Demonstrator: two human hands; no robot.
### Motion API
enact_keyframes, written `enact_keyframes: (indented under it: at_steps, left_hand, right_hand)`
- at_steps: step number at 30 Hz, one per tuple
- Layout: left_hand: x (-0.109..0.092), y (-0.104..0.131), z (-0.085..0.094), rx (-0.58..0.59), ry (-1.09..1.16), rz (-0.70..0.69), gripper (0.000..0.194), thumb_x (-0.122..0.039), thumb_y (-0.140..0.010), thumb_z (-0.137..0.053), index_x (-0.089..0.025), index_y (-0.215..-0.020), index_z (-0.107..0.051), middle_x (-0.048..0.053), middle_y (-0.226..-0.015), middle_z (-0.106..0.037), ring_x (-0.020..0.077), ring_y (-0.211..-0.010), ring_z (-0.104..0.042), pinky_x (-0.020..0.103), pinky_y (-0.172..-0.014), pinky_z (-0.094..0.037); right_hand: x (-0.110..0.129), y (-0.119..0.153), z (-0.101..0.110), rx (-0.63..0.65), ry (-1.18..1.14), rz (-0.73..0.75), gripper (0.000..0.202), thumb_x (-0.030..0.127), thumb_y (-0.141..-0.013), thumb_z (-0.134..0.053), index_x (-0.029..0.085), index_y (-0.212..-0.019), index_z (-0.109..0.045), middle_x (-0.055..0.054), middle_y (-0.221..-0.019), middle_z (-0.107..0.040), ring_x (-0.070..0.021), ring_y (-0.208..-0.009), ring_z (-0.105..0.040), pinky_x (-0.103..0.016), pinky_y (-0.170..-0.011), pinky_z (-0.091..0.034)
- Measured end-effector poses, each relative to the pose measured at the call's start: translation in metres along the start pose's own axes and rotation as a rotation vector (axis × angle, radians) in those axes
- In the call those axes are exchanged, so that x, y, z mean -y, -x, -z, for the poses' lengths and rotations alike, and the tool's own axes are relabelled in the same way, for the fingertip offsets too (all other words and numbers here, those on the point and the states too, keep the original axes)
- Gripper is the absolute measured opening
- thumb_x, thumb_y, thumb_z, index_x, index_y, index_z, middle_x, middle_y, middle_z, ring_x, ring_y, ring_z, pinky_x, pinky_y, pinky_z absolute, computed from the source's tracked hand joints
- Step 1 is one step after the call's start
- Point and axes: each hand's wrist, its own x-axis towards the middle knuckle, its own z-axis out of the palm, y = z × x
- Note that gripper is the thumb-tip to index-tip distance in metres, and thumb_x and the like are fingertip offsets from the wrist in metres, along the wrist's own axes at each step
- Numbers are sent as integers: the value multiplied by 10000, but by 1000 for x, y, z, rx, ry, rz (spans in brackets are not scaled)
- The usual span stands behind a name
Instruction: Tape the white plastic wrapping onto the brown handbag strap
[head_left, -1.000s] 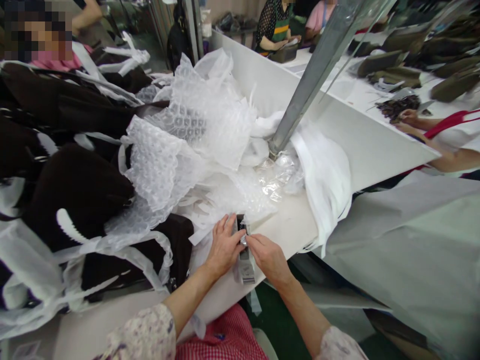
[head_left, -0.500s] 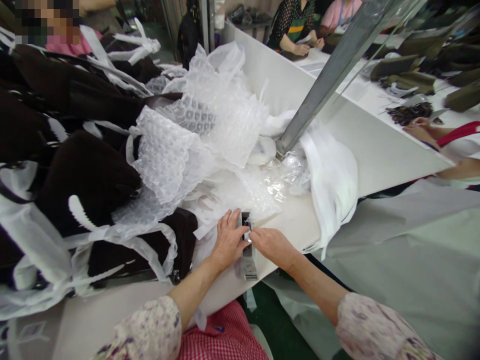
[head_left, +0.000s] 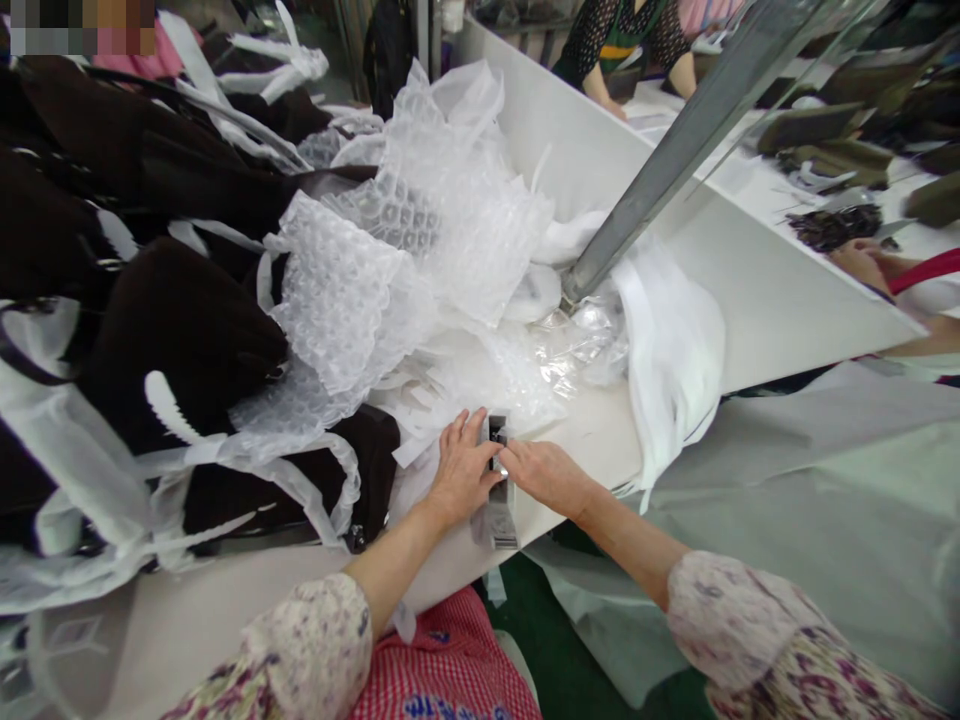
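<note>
At the table's front edge stands a narrow grey, shiny holder (head_left: 505,535) that looks like a tape dispenser. My left hand (head_left: 461,475) lies along its left side, fingers stretched forward and thumb bent over its top. From the right, my right hand (head_left: 544,478) meets the left thumb above the holder, its fingers closed in a pinch. A small shiny bit shows between the hands; what the right fingers hold is too small to make out. Just beyond lie crumpled bubble wrap (head_left: 352,290) and thin white strips (head_left: 420,400).
Dark brown bags (head_left: 180,310) with white-wrapped straps crowd the left. A slanting metal post (head_left: 675,150) rises behind a bundle of white strips (head_left: 667,350). A white partition (head_left: 780,280) runs along the right; co-workers sit beyond it. Grey-green sheeting (head_left: 817,500) hangs at right.
The view has shifted slightly, so things sit a little higher and further right. My hands stay together over the holder. A co-worker's hands beyond the partition have moved apart.
</note>
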Motion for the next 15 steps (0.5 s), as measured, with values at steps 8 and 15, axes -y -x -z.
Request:
enact_keyframes:
  at_steps: [8,15]
  left_hand:
    - [0,3,-5,-9,9,6,354,-140,-754,-705,-221,-1093,-649,128,-1587,-238,394,-1455,-165,571,-1154,-208]
    - [1,5,-6,-3,106,3,417,-67,-710,-654,-225,-1092,-597,119,-1603,-200,316,-1423,-272,510,-1141,-267]
  right_hand:
    - [-14,-7,-10,-64,-222,-153,125,170,-933,-496,169,-853,-592,-24,-767,-670,-162,-697,-621,-271,-617,-367]
    - [-2,10,-19,-187,-360,-225,167,189,-924,-440,197,-783,-529,22,-679,-591,-134,-620,-553,-257,-596,-353]
